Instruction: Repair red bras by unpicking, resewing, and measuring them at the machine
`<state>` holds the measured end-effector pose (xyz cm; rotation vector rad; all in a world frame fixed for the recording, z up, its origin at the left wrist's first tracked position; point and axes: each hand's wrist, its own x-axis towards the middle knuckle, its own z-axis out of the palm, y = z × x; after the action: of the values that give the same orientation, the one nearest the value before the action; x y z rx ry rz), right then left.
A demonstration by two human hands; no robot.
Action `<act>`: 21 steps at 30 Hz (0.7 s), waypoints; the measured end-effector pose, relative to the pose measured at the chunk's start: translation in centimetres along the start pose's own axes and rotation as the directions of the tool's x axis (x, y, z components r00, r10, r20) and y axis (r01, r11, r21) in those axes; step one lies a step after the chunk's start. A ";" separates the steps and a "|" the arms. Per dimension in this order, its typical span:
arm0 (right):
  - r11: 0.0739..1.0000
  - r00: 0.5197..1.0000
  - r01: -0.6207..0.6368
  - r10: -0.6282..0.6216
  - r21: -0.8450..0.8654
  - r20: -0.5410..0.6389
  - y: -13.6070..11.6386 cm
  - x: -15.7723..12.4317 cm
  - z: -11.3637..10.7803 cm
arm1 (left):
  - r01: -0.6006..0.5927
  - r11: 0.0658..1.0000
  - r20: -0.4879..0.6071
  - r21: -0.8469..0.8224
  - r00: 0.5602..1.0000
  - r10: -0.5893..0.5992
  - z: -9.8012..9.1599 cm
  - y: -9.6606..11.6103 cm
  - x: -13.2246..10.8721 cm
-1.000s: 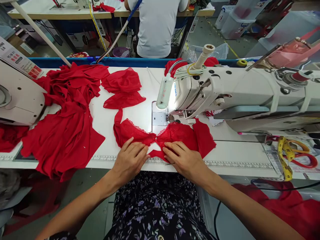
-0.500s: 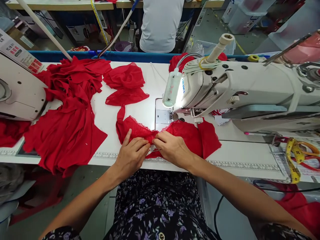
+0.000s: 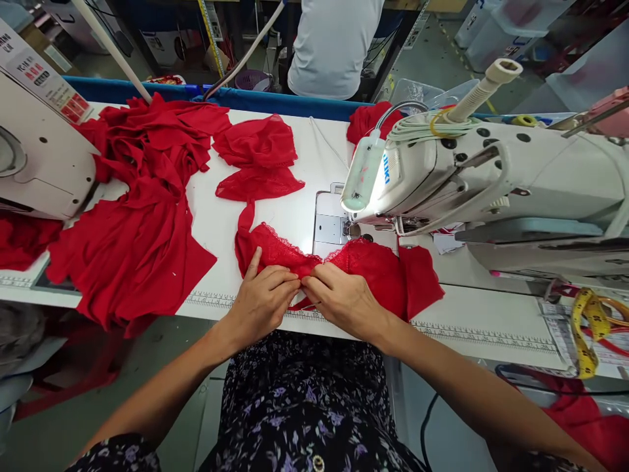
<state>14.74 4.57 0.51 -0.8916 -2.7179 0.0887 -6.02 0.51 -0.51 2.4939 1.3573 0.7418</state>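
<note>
Showing in the head view: 1 red lace bra (image 3: pixel 376 272), spread on the white surface (image 3: pixel 287 213) below the sewing machine (image 3: pixel 432 170), its upper edge at the near side of the metal plate (image 3: pixel 330 227). Left hand (image 3: pixel 265 298): part-open, 1 digit stretched up over the cup, the others bent towards the bra's middle; whether the tips pinch cannot be told. Right hand (image 3: pixel 344 295): curled nearly closed, fingertips gathered on cloth at the same middle, just beside the left. Risks, by judgement: uneven pull between the 2 hands could skew the centre; a hard tug could snag the openwork; slack cloth could fold under itself unseen. Materials: bra in thin lace, cups rounded, upper edge scalloped, outer panel smooth and squared; 2 sheer red pieces (image 3: pixel 258 141) (image 3: pixel 260 185), stacked loosely beyond; 1 heap of matt red cloth (image 3: pixel 142 242), creased, with pointed corners; 1 yellow tape measure (image 3: pixel 584 334), flat and looped; printed ruler strip (image 3: pixel 481 337) along the near edge.
</note>
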 end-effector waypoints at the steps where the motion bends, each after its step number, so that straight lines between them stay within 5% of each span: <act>1: 1.000 1.000 0.007 -0.007 -0.002 -0.014 0.0 0.1 0.2 | 0.004 1.000 -0.004 -0.001 1.000 -0.004 0.0 0.0 0.0; 11: 0.968 0.992 -0.111 0.092 0.227 0.090 0.8 -1.1 -1.7 | 0.025 1.000 0.015 -0.019 1.000 -0.025 -0.1 0.1 0.0; 21: 0.947 0.978 -0.210 0.207 0.243 0.041 1.1 -2.1 -2.5 | 0.134 0.990 -0.004 0.038 0.991 -0.134 -0.1 1.6 1.2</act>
<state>17.65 4.17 2.20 -1.1000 -2.5420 0.4661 -4.34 0.57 0.63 2.4016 1.5360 0.6947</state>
